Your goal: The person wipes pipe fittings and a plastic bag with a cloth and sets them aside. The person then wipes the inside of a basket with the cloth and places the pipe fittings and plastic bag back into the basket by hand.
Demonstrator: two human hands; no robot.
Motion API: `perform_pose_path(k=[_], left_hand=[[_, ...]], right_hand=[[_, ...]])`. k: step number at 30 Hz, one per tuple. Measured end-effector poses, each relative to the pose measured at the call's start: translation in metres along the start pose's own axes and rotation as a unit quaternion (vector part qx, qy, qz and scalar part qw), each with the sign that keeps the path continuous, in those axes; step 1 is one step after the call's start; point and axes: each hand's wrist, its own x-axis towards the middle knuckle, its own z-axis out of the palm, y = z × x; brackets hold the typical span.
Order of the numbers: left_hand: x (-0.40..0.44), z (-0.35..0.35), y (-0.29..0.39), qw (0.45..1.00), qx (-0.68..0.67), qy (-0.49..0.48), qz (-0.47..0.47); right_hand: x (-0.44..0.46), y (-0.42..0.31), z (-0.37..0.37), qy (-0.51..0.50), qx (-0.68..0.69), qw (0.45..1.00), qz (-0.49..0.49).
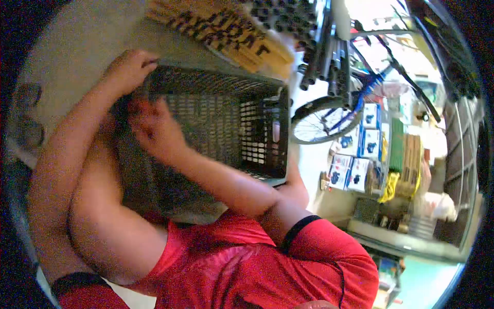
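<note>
The hands meet a black, lattice-walled plastic crate [206, 110]: the left hand [129, 69], fingers bent, at its upper left corner, and the right hand [156, 126], blurred and partly curled, at its left end; whether either grips anything cannot be told. The crate lies before the red-clothed person, a blue-framed bicycle [368, 88] beyond.

Crate [221, 85] before person [226, 262]; bicycle [374, 82] and boxes [370, 141] right of crate; pipes [333, 67] beyond crate's far right corner.
</note>
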Motion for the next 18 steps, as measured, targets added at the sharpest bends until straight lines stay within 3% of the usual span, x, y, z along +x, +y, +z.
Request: perform_pose_path(k=[1, 3, 8, 9, 11, 12, 14, 17, 18], left_hand=[[-0.008, -0.013, 0.013, 0.999, -0.018, -0.020, -0.025], [-0.014, -0.023, 0.017, 0.997, -0.041, -0.030, -0.054], [-0.021, -0.026, 0.018, 0.997, -0.022, -0.007, -0.069], [-0.015, -0.012, 0.002, 0.999, -0.026, 0.021, -0.027], [0.001, -0.014, -0.002, 0.999, -0.017, -0.023, -0.040], [0.000, -0.014, -0.008, 0.997, -0.013, -0.053, -0.057], [-0.005, -0.017, -0.007, 1.000, -0.021, -0.005, 0.021], [0.002, -0.028, -0.010, 0.993, -0.036, -0.086, 0.066], [0.004, -0.016, -0.021, 0.993, -0.070, -0.042, 0.090]], right_hand=[[-0.016, -0.012, -0.004, -0.027, -0.055, 0.997, -0.045], [-0.047, -0.032, -0.015, -0.062, -0.041, 0.996, -0.043], [-0.114, -0.056, -0.028, -0.295, -0.097, 0.949, 0.043], [-0.116, -0.057, -0.030, -0.328, -0.099, 0.937, 0.059], [-0.119, -0.060, -0.030, -0.368, -0.100, 0.921, 0.082], [-0.121, -0.062, -0.027, -0.322, -0.122, 0.938, 0.049], [-0.109, -0.054, -0.027, -0.233, -0.152, 0.960, -0.020], [-0.066, -0.040, -0.022, -0.098, -0.214, 0.969, -0.078], [-0.048, -0.034, -0.021, -0.052, -0.239, 0.965, -0.090]])
